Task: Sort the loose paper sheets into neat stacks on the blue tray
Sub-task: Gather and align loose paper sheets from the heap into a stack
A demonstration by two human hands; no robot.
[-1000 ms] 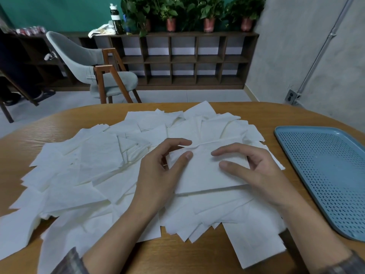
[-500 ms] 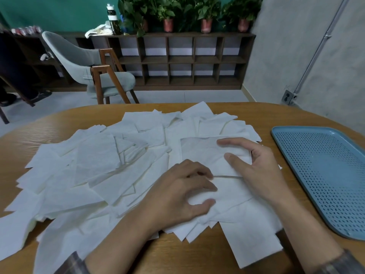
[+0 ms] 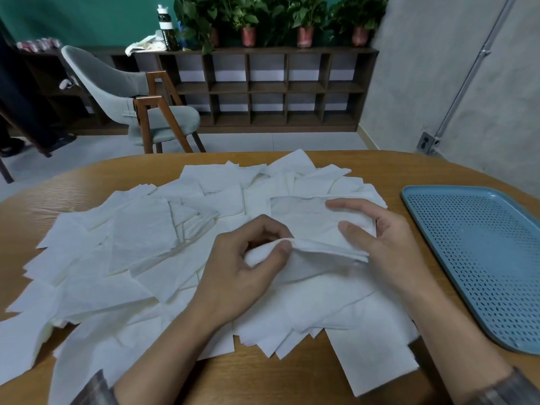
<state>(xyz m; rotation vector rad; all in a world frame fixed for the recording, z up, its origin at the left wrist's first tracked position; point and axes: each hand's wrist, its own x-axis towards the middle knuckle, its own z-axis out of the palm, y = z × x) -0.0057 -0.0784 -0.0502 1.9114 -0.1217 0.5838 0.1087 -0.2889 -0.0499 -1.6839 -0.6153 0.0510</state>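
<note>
On the wooden counter (image 3: pixel 263 384), white, soft, lightly crinkled paper sheets (image 3: pixel 131 244) lie overlapped at all angles from 6 round to 12 o'clock. At centre the left hand (image 3: pixel 245 267) pinches the near-left corner of a thin bundle (image 3: pixel 312 226) of sheets between thumb and curled fingers. The right hand (image 3: pixel 382 244) grips its right edge, thumb on top. The perforated blue tray (image 3: pixel 482 258) sits at 3 o'clock. A grey chair (image 3: pixel 122 92) stands beyond at 11 o'clock.

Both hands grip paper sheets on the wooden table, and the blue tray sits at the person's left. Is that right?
No: the head view shows the blue tray at the person's right. The left hand and right hand do grip paper sheets on the wooden table.
</note>
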